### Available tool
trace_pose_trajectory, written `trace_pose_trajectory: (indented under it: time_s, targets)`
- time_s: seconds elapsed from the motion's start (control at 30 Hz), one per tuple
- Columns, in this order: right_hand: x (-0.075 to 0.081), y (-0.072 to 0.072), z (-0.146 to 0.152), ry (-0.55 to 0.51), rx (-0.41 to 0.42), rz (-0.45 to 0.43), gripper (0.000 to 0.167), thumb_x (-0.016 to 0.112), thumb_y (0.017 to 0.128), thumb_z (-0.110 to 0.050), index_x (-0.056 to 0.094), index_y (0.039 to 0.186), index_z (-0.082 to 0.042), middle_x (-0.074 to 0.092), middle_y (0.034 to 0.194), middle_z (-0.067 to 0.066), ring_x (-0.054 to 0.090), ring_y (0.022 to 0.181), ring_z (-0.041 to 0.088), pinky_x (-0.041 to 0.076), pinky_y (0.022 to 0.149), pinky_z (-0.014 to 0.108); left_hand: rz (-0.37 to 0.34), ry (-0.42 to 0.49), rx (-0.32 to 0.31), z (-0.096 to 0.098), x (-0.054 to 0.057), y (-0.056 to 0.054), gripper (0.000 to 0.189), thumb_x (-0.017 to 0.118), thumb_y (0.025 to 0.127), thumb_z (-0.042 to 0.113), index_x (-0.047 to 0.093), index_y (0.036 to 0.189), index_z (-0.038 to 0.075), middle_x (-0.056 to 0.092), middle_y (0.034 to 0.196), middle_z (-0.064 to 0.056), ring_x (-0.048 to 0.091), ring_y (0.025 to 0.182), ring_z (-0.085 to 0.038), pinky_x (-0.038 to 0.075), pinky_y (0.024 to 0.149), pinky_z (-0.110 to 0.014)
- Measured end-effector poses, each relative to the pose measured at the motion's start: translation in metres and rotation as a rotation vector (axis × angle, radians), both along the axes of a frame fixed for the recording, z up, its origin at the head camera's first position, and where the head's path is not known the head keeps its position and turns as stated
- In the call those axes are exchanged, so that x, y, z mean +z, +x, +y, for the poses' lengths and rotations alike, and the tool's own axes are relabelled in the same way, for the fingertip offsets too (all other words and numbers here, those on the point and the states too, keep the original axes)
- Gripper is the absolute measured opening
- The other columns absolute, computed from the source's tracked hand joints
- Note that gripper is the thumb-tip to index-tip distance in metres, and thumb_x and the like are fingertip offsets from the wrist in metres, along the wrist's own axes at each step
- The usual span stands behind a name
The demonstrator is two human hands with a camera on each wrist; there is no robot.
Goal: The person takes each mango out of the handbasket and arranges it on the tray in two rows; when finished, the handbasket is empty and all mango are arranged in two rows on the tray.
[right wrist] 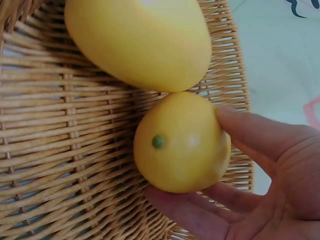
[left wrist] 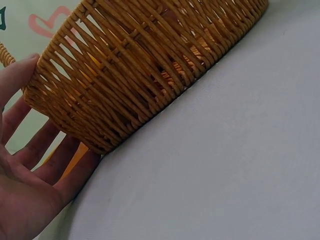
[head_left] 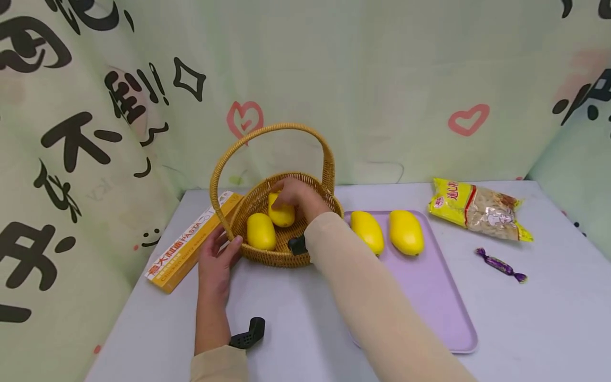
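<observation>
A wicker basket (head_left: pixel 279 259) with a tall arched handle stands on the table, and two yellow mangoes lie inside it. My right hand (head_left: pixel 299 195) reaches into the basket and grips one mango (head_left: pixel 282 215) between thumb and fingers; its green stem end shows in the right wrist view. Touching that fruit is the other mango (head_left: pixel 261 232), at the basket's left. At the left side of the basket, my left hand (head_left: pixel 218 260) holds the rim, thumb on the edge and fingers against the woven wall (left wrist: pixel 115 75).
Right of the basket, a purple tray (head_left: pixel 420 297) bears two more mangoes (head_left: pixel 406 232). Farther right lie a yellow snack bag (head_left: pixel 479 209) and a purple wrapped candy (head_left: pixel 501 265). A pasta box (head_left: pixel 191 244) lies left of the basket. A printed curtain (head_left: pixel 382 95) hangs behind the table.
</observation>
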State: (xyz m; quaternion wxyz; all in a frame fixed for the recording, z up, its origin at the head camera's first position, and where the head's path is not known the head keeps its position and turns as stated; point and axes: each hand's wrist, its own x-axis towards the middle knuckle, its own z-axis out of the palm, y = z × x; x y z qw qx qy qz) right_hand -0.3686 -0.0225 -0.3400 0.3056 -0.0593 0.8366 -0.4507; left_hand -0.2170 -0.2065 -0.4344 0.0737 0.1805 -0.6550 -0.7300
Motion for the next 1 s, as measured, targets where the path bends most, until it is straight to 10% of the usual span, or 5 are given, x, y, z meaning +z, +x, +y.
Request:
trace_pose_trajectory:
  time_s: [1.0]
  targets:
    - [0.029, 0.031, 0.031, 0.074, 0.052, 0.386, 0.056, 0.074, 0.096, -0.021, 0.057, 0.149, -0.021, 0.046, 0.158, 0.013, 0.060, 0.111, 0.028, 0.062, 0.091, 0.046, -0.027, -0.010, 0.005, 0.001, 0.003, 0.001, 0.063, 0.074, 0.097, 0.028, 0.047, 0.154, 0.035, 0.049, 0.155, 0.001, 0.051, 0.137, -0.019, 0.047, 0.116, -0.034]
